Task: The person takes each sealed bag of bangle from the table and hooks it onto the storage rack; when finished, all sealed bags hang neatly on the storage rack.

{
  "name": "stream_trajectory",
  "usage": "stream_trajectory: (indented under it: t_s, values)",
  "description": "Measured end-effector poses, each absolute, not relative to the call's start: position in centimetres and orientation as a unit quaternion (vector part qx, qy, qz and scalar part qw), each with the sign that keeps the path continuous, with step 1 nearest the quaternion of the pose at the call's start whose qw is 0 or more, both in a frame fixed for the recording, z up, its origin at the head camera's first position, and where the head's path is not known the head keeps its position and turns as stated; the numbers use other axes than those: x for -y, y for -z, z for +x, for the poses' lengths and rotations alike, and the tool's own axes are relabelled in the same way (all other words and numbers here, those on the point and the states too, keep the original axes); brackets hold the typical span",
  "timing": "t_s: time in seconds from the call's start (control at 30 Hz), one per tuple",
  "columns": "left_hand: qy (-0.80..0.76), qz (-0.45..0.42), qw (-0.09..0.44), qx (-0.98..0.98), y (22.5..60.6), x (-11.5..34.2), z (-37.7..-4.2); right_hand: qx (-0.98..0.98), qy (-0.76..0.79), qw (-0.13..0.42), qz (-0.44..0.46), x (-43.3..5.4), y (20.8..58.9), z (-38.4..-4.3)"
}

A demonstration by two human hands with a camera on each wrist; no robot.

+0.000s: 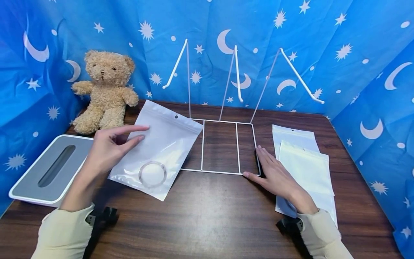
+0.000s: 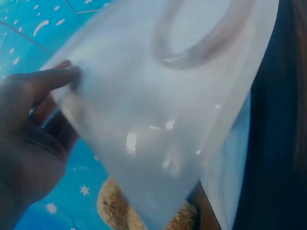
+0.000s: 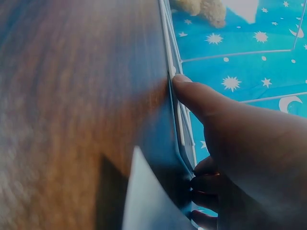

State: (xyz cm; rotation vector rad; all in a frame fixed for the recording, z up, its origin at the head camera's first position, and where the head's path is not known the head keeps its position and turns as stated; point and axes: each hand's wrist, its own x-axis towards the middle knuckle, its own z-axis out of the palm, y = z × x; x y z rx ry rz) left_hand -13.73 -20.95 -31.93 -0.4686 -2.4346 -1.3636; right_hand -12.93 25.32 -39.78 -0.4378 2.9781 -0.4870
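Observation:
My left hand (image 1: 108, 147) pinches the left edge of a white zip pouch (image 1: 161, 140) with a clear front, tilted over the left part of the rack's base. Inside its lower end shows a pale pinkish ring (image 1: 141, 177), also seen through the film in the left wrist view. A white wire display rack (image 1: 220, 173) stands on the table, with three uprights ending in sloping hooks (image 1: 174, 64). At the base's front right corner, my right hand (image 1: 275, 172) rests with straight fingers along the side rod and the thumb on the front rod.
Several white zip pouches (image 1: 305, 169) lie overlapped to the right of my right hand. A grey-topped white tissue box (image 1: 29, 180) sits at the left, with a teddy bear (image 1: 108, 82) behind it. Blue curtains (image 1: 362, 72) with stars and moons enclose the wooden table (image 1: 207, 223).

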Motion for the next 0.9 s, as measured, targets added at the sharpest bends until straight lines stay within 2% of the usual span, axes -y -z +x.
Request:
stream_trajectory:
  t_s: [0.27, 0.5, 0.9]
  values:
    - [0.55, -0.238, 0.242, 0.763, 28.3, 19.2, -11.3, -0.974, 0.165, 0.027, -0.151, -25.3, 39.7, -12.9]
    - [0.664, -0.249, 0.248, 0.66, 27.6, 18.9, -10.9, -0.974, 0.162, 0.019, -0.157, -25.2, 39.6, -12.8]
    - [0.704, -0.207, 0.249, 0.632, 27.3, 18.3, -11.1, -0.974, 0.163, 0.039, -0.151, -25.4, 39.6, -12.9]
